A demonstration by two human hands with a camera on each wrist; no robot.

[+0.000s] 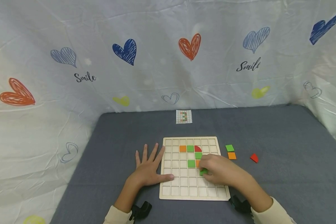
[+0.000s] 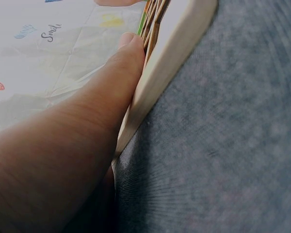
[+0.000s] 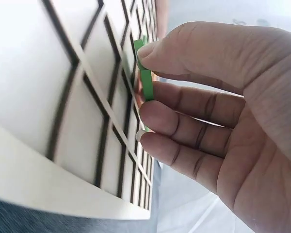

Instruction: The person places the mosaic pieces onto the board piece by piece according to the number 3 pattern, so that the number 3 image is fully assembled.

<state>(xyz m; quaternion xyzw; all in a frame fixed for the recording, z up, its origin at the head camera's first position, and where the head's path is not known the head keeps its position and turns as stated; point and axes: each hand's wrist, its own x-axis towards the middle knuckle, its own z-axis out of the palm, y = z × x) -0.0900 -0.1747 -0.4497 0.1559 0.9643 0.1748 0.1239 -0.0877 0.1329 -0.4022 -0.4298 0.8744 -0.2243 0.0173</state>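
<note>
A wooden grid board lies on the grey cloth, with green, orange and red tiles set in some of its squares. My right hand pinches a green square tile between thumb and fingers, close over the board just below an orange tile. In the right wrist view the held tile stands edge-on near the grid lines. Spread out flat, my left hand rests at the board's left edge, its thumb lying on the board. The left wrist view shows that thumb against the board's side.
Right of the board lie a loose green tile, an orange tile and a red quarter-round tile. A small pattern card lies behind the board. A white curtain with printed hearts hangs behind the table.
</note>
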